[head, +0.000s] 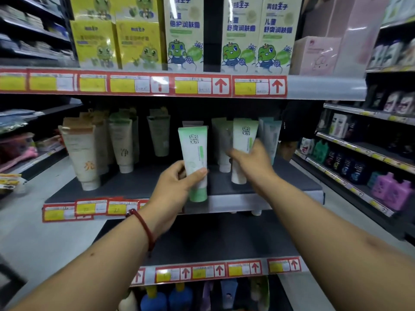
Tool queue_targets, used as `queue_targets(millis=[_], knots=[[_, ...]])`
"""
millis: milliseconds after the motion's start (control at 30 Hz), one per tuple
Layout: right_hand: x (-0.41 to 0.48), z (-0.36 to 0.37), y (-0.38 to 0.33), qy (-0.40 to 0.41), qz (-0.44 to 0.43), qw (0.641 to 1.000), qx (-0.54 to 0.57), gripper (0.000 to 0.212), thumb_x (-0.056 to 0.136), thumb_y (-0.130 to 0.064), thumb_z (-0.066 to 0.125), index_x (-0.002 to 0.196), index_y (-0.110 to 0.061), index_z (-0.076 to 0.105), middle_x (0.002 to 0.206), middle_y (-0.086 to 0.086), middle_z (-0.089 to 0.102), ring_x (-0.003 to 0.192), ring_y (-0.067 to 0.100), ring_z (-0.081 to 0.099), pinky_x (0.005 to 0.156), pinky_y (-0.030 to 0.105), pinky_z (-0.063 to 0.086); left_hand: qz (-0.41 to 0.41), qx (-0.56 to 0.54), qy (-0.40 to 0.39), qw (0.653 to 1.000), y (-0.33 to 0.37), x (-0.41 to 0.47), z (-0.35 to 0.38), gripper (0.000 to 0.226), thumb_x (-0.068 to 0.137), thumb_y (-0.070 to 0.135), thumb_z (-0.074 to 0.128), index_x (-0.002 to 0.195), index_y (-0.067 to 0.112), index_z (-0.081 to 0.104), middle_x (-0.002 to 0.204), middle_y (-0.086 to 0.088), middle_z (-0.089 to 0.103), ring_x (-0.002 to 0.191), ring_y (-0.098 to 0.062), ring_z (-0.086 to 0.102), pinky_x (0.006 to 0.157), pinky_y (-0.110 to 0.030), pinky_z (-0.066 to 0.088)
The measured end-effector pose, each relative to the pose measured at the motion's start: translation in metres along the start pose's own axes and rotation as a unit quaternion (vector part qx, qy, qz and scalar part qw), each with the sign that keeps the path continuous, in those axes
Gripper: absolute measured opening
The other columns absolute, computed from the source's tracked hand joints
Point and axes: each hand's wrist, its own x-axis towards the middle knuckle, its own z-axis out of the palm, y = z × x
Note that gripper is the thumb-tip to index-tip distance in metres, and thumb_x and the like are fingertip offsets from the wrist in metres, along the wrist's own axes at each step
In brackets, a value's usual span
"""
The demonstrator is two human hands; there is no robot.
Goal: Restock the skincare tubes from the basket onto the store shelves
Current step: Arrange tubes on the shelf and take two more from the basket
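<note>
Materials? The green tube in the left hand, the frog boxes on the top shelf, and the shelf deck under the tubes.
Green tube: soft plastic by the look, with a satin sheen and a flat crimped top end.
Frog boxes: printed cardboard, mostly matte, with straight folded edges.
Shelf deck: dark and matte. Possibly painted metal or a liner, but the picture doesn't settle it.

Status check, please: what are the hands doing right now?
Left grip holds green tube, cap down. Right grip on standing pale tube, hold blurred. Nothing blocking shelf.

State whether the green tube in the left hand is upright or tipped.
Upright, cap down: the green tube stands near vertical in the left hand.
</note>
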Motion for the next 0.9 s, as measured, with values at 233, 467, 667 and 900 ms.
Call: queue_targets(millis=[233, 467, 667, 900], knots=[[0.035, 0.030, 0.023, -0.021, -0.015, 1.000, 0.003, 0.045, 0.084, -0.021, 0.076, 0.122, -0.013, 0.053, 0.110, 0.004, 0.067, 0.101, 0.022, 0.066, 0.079, 0.033, 0.057, -0.002, 0.003, 0.001, 1.000, -0.007, 0.030, -0.010, 0.026, 0.092, 0.016, 0.070, 0.118, 0.015, 0.067, 0.114, -0.001, 0.076, 0.108, -0.020, 0.072, 0.101, -0.049, 0.054], [0.026, 0.031, 0.031, -0.038, -0.021, 0.998, -0.043, 0.047, 0.085, -0.019, 0.079, 0.112, -0.022, 0.040, 0.110, 0.000, 0.057, 0.102, 0.019, 0.057, 0.091, 0.034, 0.051, -0.010, 0.016, -0.001, 1.000, -0.013, 0.027, -0.006, 0.025, 0.091, 0.015, 0.071, 0.115, 0.020, 0.067, 0.114, -0.001, 0.076, 0.107, -0.020, 0.072, 0.099, -0.045, 0.055], [0.020, -0.009, 0.034, -0.051, 0.008, 0.996, -0.077, 0.079, 0.076, -0.023, 0.085, 0.136, -0.012, 0.036, 0.127, 0.007, 0.060, 0.115, 0.024, 0.061, 0.089, 0.033, 0.051, -0.007, 0.027, -0.006, 1.000, -0.010, 0.017, 0.027, 0.028, 0.090, 0.012, 0.072, 0.117, 0.017, 0.066, 0.114, -0.002, 0.076, 0.107, -0.018, 0.072, 0.095, -0.040, 0.057], [0.013, -0.082, 0.047, -0.001, 0.025, 0.995, -0.095, 0.039, 0.089, -0.018, 0.069, 0.123, -0.014, 0.051, 0.101, 0.004, 0.065, 0.094, 0.025, 0.064, 0.081, 0.039, 0.053, -0.002, 0.056, -0.017, 0.998, -0.012, 0.021, 0.103, 0.033, 0.089, 0.013, 0.074, 0.118, 0.013, 0.057, 0.114, -0.002, 0.075, 0.104, -0.018, 0.072, 0.094, -0.046, 0.058]])
